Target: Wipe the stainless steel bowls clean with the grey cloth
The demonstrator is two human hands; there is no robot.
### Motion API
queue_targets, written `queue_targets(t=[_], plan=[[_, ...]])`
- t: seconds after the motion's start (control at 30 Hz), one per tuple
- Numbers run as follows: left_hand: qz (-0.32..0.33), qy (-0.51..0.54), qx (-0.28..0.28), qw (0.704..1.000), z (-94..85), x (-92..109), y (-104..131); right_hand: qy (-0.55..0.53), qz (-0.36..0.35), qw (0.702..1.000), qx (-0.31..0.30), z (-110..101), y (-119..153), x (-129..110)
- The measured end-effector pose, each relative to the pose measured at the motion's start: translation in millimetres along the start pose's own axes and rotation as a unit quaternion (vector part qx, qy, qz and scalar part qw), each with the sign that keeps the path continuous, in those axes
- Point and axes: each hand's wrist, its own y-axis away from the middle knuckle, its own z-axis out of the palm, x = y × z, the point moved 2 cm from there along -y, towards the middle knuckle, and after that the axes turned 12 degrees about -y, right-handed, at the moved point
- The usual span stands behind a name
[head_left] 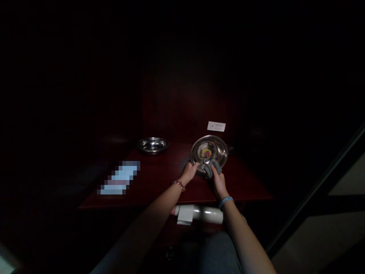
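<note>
A shiny metal basin (219, 146) with a yellow and red label at its centre is tilted up toward me over the dark red table. My left hand (189, 172) grips its lower left rim, the thumb on the inside. At the lower right of the basin, my right hand (219, 180) is closed on a grey cloth (216, 166), which lies against the basin's inner side near the rim. Part of the cloth hangs over the rim between my hands.
Another metal basin (153, 146) sits at the back left of the red table (162, 182). A blurred-out bright rectangle (121, 179) lies at the left. White rolls (208, 214) lie below the front edge. A white socket plate (216, 126) is on the back wall.
</note>
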Motion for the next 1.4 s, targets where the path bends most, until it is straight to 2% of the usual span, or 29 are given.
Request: queue_targets(t=[0.1, 0.2, 0.27, 0.33, 0.4, 0.57, 0.63, 0.83, 0.97, 1.27, 1.4], plan=[[0.004, -0.011, 0.044, 0.999, -5.7, 1.7, 0.6, -0.012, 0.000, 0.999, 0.038, -0.3, -1.4, -0.3], [0.060, 0.011, 0.115, 0.992, -13.4, 8.0, 0.6, -0.035, -0.014, 0.998, 0.047, 3.2, 0.3, -3.7], [0.085, 0.028, 0.132, 0.987, -15.7, 10.2, -0.5, -0.049, -0.019, 0.998, 0.041, 5.5, 2.2, -6.0], [0.071, 0.028, 0.109, 0.991, -14.3, 8.9, -1.9, -0.058, -0.008, 0.998, 0.037, 6.3, 4.0, -7.2], [0.060, 0.022, 0.062, 0.996, -10.5, 6.8, -1.8, -0.057, 0.015, 0.997, 0.044, 5.5, 4.9, -7.0], [0.110, 0.041, -0.074, 0.990, 0.6, 9.0, 6.4, -0.050, 0.022, 0.996, 0.064, 1.3, 3.3, -4.9], [0.125, 0.045, -0.104, 0.986, 3.7, 10.6, 8.9, -0.048, 0.016, 0.997, 0.061, 0.6, 2.1, -4.1], [0.102, 0.018, -0.065, 0.992, 3.4, 6.7, 5.7, -0.011, 0.001, 1.000, 0.028, 2.5, 1.6, -4.4], [0.083, 0.011, -0.068, 0.994, 1.8, 5.1, 4.0, -0.024, 0.001, 1.000, 0.018, 3.6, 2.1, -4.4], [0.093, 0.023, -0.051, 0.994, 5.2, 6.1, -2.2, -0.077, -0.011, 0.995, 0.059, 1.9, 0.7, -3.7], [0.068, -0.028, 0.017, 0.997, -1.4, 2.5, -5.1, -0.102, -0.030, 0.992, 0.063, 3.7, 2.0, -6.4]])
